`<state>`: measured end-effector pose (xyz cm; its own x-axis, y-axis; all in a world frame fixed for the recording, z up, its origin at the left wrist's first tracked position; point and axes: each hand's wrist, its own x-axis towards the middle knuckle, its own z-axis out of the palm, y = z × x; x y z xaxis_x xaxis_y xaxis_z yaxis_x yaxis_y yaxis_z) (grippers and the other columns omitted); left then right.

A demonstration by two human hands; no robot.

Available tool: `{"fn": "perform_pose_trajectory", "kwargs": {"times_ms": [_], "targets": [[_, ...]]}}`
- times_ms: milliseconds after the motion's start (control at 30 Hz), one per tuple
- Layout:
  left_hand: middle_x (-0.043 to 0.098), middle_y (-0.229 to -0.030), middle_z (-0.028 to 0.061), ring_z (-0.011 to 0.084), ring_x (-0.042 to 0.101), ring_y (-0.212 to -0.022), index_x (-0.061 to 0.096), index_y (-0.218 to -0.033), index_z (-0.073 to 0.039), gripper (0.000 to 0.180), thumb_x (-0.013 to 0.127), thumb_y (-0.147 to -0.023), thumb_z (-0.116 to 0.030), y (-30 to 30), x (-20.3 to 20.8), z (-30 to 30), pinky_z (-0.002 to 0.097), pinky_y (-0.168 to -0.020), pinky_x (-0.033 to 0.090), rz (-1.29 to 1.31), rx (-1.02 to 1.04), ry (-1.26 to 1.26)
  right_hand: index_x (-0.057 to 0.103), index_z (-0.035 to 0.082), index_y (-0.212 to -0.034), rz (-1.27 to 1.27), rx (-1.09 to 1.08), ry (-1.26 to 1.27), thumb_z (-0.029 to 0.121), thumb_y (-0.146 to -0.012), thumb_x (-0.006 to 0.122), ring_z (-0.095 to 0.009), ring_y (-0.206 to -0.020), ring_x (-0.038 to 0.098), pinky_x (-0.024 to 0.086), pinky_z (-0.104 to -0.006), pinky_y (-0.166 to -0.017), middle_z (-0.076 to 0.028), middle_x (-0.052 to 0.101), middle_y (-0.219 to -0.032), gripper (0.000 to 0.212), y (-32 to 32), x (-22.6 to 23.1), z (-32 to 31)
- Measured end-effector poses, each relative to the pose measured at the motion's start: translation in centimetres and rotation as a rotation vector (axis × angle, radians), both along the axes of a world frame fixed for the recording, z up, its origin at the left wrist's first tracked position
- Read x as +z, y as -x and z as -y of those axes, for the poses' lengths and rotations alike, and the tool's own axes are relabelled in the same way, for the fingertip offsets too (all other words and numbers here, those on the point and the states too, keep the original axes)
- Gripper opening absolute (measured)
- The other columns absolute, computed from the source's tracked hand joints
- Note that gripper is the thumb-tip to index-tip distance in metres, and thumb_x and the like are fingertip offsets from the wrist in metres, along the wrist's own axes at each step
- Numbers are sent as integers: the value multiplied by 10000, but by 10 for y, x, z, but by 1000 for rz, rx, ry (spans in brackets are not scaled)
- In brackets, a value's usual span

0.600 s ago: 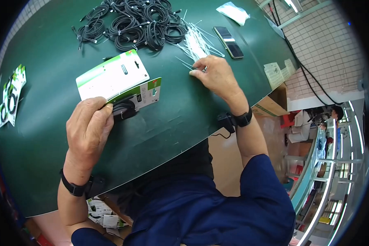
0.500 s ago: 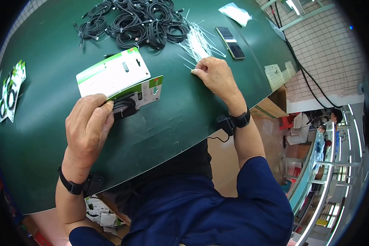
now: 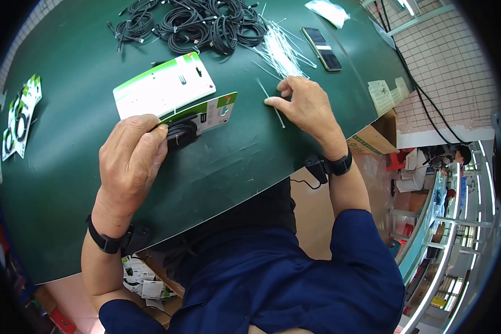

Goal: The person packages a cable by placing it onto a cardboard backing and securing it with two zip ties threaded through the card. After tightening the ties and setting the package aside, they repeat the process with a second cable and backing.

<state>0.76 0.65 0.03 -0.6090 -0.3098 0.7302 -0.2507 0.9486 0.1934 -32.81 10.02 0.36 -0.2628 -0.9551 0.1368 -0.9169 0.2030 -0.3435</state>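
My left hand (image 3: 129, 153) grips a hang card (image 3: 220, 111) with green and white print, standing on edge, and a coiled black cable (image 3: 182, 131) lies against its near side. Under the thumb and fingertips the card's lower left part is hidden. At the thumb tip of my right hand (image 3: 306, 106) is a single white cable tie (image 3: 279, 117), slanting across; the fingers curl over it and the grip is partly hidden. Just beyond this hand lies a loose pile of white cable ties (image 3: 284, 51). A white card with a green edge (image 3: 158, 86) lies flat beyond my left hand.
Many coiled black cables (image 3: 192, 28) fill the far part of the green table (image 3: 222, 178). A phone (image 3: 321, 49) and a white plastic bag (image 3: 328, 12) lie at the far right. Carded cables (image 3: 22, 119) sit at the left edge. An open carton (image 3: 376, 136) stands beyond the right edge.
My right hand has come away from the tie pile, and a single cable tie now shows at its thumb. My left hand keeps its hold on the card; the whole view has shifted slightly.
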Motion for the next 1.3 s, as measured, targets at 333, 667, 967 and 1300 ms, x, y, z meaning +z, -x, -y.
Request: {"fn": "perform_pose_trajectory", "kwargs": {"times_ms": [333,667,967,1300], "targets": [[701,-983,140,310,719,-869,670,-958,13,268,802,-730,63,-2,1,0,399,-745,601,-1,7,23,713,-20,-942,-105,51,55,235,-913,783,-292,-765,690,549,-408,-711,-153,719,-885,265,-12,-27,-21],[702,-981,131,300,710,-856,656,-937,2,235,790,-749,46,-1,-1,-4,404,-715,587,-15,-5,32,708,-15,-989,213,83,-35,175,-904,788,-244,-708,654,539,-381,-673,-129,688,-853,223,-21,-11,-37],[704,-978,133,311,704,-831,662,-945,-3,207,780,-780,36,-2,-8,6,399,-703,578,-38,-16,94,690,-23,-1008,-173,401,148,114,-926,773,-184,-690,638,513,-336,-646,-118,676,-839,180,-36,-25,-43],[681,-935,135,305,704,-817,657,-926,23,202,779,-767,51,-2,3,-10,395,-697,585,-18,-141,72,740,-9,-1083,986,111,197,88,-976,747,-93,-727,653,523,-230,-664,-37,718,-881,144,-20,33,-11]]}}
